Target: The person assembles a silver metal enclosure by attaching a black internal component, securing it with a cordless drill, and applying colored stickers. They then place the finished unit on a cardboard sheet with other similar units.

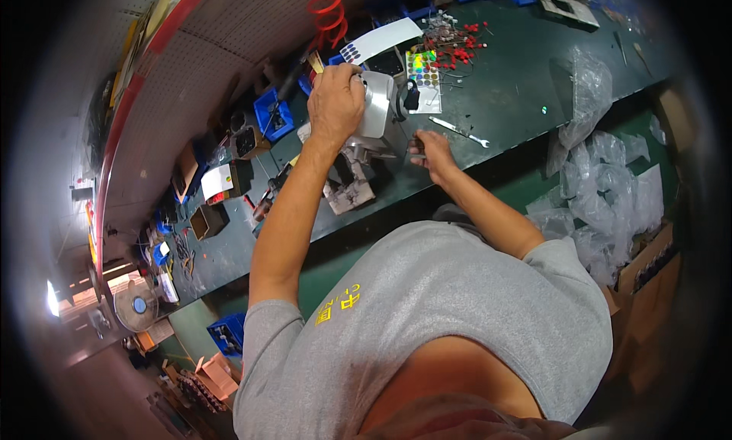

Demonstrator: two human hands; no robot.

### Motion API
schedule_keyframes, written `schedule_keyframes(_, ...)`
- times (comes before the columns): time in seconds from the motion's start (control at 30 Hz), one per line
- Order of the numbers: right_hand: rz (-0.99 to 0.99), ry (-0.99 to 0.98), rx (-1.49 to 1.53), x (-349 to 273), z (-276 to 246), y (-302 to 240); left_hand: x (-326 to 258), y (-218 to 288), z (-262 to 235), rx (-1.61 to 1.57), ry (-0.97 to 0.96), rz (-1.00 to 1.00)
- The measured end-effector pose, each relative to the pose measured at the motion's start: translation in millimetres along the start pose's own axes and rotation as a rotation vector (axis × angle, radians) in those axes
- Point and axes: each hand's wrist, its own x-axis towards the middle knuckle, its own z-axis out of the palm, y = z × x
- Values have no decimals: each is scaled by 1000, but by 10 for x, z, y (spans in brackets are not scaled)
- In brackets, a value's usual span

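A silver metal housing (pixel 377 108) with a rounded, boxy body and a black fitting (pixel 410 97) at its right side stands on the green workbench. My left hand (pixel 335 103) is closed over its upper left edge, fingers curled out of sight at the far side. Close to the housing's lower right is my right hand (pixel 431 155), its fingers pinched together; whatever they hold is too small and dark to name. Under and in front of the housing lies a grey metal fixture (pixel 351 188). An open-end wrench (pixel 459 131) rests to the right, just beyond my right hand.
Behind the housing lie a sheet of round stickers (pixel 424 74), a white strip (pixel 387 40) and red-capped wires (pixel 461 49). A red coiled hose (pixel 329 17) hangs above. Blue bins (pixel 273 114) line the left. Clear plastic bags (pixel 610 188) pile up past the bench edge at right.
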Motion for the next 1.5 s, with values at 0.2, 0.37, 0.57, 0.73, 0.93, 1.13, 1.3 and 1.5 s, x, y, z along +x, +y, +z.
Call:
schedule_keyframes(0.2, -136, 7, 93, -489, 297, 71, -155, 136, -5, 69, 33, 41)
schedule_keyframes(0.37, -358, -12, 361, -665, 480, -207, -298, -45, 11, 18, 123, 3)
schedule_keyframes(0.57, -442, -106, 239, -680, 439, -715, -313, 27, -18, -8, 47, -38)
schedule_keyframes(0.73, -585, -123, 14, -696, 408, -832, -430, -200, -195, -65, 19, 374)
schedule_keyframes(0.93, -563, -92, -12, -919, 128, -925, -303, -101, -21, 68, -57, 270)
schedule_keyframes(1.13, -401, -390, 13, -1376, -55, -768, -218, 101, 131, 176, 42, -8)
schedule_keyframes(1.3, -200, -368, 15, -1429, -3, -132, -219, 211, 232, 197, 100, 40)
schedule_keyframes(1.5, 68, -327, -367, -1011, 91, 233, -259, 230, 233, 170, 97, 62)
